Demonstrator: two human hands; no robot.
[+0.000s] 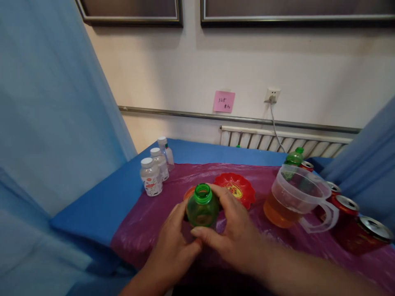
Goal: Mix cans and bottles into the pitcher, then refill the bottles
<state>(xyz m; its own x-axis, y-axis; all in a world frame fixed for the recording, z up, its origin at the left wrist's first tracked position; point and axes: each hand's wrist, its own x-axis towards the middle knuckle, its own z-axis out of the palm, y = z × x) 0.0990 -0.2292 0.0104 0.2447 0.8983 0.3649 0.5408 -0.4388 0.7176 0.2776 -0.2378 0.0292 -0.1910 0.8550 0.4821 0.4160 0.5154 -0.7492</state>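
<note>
Bare counter [101, 205] lies open at lower left; white bottles [152, 176] crowd upper left, while pitcher [293, 197] and cans [354, 222] block the right.

The green bottle [202, 207] is a small, rounded one of see-through green plastic. Its cap is off and the threaded neck stands open, the mouth a clear ring facing up. It stands upright, or very nearly so, its base hidden behind the hands. It is held between both: the left hand [173, 242] cups its lower left side, and the right hand [236, 230] wraps round its right side with the thumb across the front low down. It sits over the purple-covered surface [145, 222], toward the middle of the near edge.
</note>
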